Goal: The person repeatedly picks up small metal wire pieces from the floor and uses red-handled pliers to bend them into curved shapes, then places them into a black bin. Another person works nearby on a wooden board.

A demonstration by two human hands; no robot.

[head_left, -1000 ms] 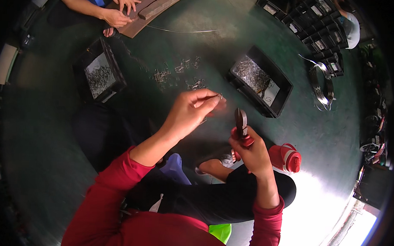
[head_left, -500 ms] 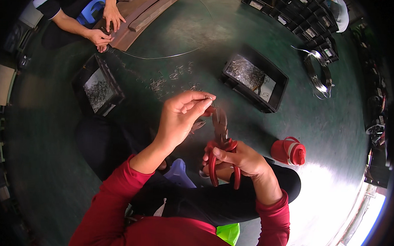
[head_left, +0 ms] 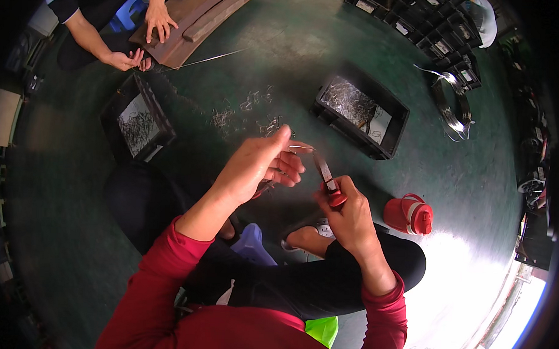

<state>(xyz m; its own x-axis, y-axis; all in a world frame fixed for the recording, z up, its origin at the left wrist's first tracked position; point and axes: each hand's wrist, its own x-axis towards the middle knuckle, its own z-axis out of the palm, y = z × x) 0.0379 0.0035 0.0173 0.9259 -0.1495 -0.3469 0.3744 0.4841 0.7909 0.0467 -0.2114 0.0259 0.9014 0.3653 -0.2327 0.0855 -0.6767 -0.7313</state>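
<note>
My left hand (head_left: 255, 164) is raised in the middle with its thumb lifted away from the loosely bent fingers. A thin shiny wire piece (head_left: 301, 147) shows by its index finger; whether it touches the pliers' jaws I cannot tell. My right hand (head_left: 353, 219) is closed around red-handled pliers (head_left: 324, 170), seen nearly edge-on, their jaws pointing up and left towards that fingertip. Beneath my left hand shows a red curved part (head_left: 263, 189), mostly hidden; I cannot tell whether the hand touches it.
Small bent wire pieces (head_left: 222, 118) lie scattered on the green floor. Black bins with wire pieces stand left (head_left: 164, 135) and right (head_left: 355, 129). A wire coil (head_left: 452, 107), stacked black crates (head_left: 429, 29) and a red jug (head_left: 410, 215) are further right. Another person's hands (head_left: 158, 24) work at a brown board (head_left: 195, 24).
My left thumb has parted from the fingertips, where it pinched a wire piece. My right hand has turned the pliers edge-on, and their handles have come together. The other person's lower hand has opened and shifted left.
</note>
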